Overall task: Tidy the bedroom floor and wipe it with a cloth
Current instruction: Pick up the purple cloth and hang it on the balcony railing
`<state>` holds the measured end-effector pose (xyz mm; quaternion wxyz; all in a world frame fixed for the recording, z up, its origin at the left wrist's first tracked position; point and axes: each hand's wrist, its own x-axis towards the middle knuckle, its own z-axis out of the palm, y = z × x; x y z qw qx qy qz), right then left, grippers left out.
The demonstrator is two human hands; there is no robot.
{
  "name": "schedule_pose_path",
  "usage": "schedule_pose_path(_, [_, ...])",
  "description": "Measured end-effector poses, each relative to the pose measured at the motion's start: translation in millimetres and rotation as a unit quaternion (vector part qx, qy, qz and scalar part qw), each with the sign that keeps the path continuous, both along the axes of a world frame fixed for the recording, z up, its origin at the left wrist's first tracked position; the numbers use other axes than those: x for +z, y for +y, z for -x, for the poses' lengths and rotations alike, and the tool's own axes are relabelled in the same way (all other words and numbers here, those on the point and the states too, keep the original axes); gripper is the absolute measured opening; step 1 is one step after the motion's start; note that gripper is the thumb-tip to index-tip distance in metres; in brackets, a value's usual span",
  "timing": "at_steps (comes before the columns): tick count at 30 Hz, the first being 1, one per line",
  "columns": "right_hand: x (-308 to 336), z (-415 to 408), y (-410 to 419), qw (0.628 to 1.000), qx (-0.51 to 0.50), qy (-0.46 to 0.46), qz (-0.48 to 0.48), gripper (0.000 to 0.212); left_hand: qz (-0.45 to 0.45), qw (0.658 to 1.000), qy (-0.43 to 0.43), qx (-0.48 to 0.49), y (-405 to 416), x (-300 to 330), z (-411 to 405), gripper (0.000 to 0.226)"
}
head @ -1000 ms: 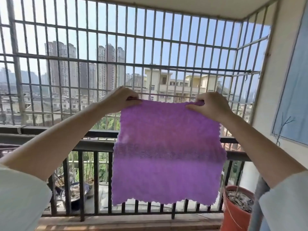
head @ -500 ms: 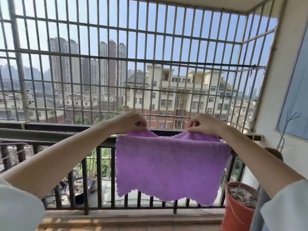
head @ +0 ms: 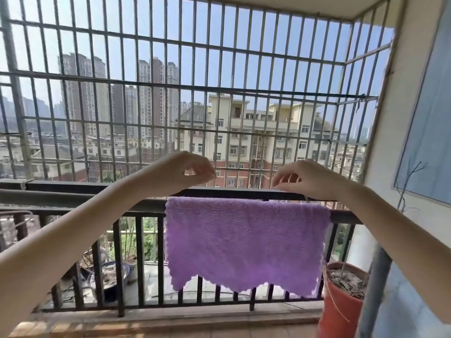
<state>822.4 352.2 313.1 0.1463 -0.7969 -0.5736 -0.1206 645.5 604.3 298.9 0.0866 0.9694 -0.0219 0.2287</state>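
cloth (head: 244,242) drapes over railing (head: 73,198); both hands above.

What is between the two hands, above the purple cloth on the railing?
In the head view, nothing is held between the left hand and the right hand; only the railing and window bars show, above the purple cloth.

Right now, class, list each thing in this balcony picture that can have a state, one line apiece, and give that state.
Purple cloth: draped over the railing, hanging flat, held by neither hand.
Left hand: above the railing, fingers loosely curled, holding nothing.
Right hand: above the railing, fingers loosely spread, holding nothing.
Black railing: carrying the cloth.
Orange pot: upright on the floor, filled with dry soil.
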Motion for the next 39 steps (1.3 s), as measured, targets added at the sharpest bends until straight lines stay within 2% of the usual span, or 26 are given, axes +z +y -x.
schedule_pose_path(3, [7.0, 6.0, -25.0, 1.000, -0.011, 0.011, -0.003, 0.010, -0.010, 1.000, 0.010, 0.026, 19.8, -8.5, 15.0, 0.051])
schedule_pose_path(5, [5.5, 6.0, -36.6, 0.999, -0.022, 0.023, 0.004, 0.009, 0.007, 0.999, 0.026, 0.037, 18.7, -12.0, 21.8, 0.050])
schedule_pose_path(9, [-6.3, 2.3, -49.4, 0.999, -0.032, 0.029, -0.003, 0.009, 0.012, 0.998, 0.052, 0.022, 3.4, -14.0, 34.3, 0.023])
schedule_pose_path(11, [-14.3, -0.4, -52.1, 0.999, -0.033, 0.039, 0.004, 0.011, 0.020, 0.997, 0.071, 0.021, 1.9, -16.1, 36.6, 0.029])
schedule_pose_path(14, [-24.7, -2.9, -53.6, 0.998, -0.031, 0.052, 0.005, 0.018, 0.045, 0.994, 0.100, 0.009, 5.1, -19.7, 37.9, 0.053])
schedule_pose_path(17, [-32.0, -3.2, -55.9, 0.997, -0.019, 0.076, 0.000, 0.027, 0.046, 0.995, 0.093, 0.011, 11.3, -22.4, 40.0, 0.055])
schedule_pose_path(20, [-36.0, -3.6, -60.2, 0.994, -0.012, 0.110, -0.011, 0.023, 0.074, 0.995, 0.064, 0.020, 14.8, -25.7, 42.8, 0.047])
schedule_pose_path(23, [-38.8, -2.8, -63.6, 0.990, -0.004, 0.132, -0.039, 0.015, 0.108, 0.994, 0.022, 0.021, 13.4, -30.0, 42.7, 0.013])
schedule_pose_path(24, [-40.9, -3.3, -64.1, 0.990, -0.004, 0.130, -0.056, 0.012, 0.110, 0.994, 0.005, 0.022, 11.4, -30.5, 43.2, 0.011])
schedule_pose_path(29, [-53.1, -2.9, -64.0, 0.981, -0.013, 0.098, -0.170, 0.016, 0.078, 0.991, -0.094, 0.051, 3.2, -36.6, 46.6, 0.015])
schedule_pose_path(33, [-59.4, 2.6, -63.9, 0.972, -0.011, 0.066, -0.224, 0.018, 0.057, 0.988, -0.131, 0.062, -0.1, -37.5, 52.5, 0.030])
schedule_pose_path(36, [-58.8, 8.5, -65.1, 0.967, -0.007, 0.027, -0.252, 0.022, 0.034, 0.978, -0.199, 0.056, -6.9, -34.8, 61.8, 0.019])
schedule_pose_path(39, [-56.8, 17.7, -69.0, 0.951, 0.017, -0.013, -0.309, 0.024, -0.046, 0.963, -0.266, 0.025, -7.0, -34.9, 71.2, 0.016])
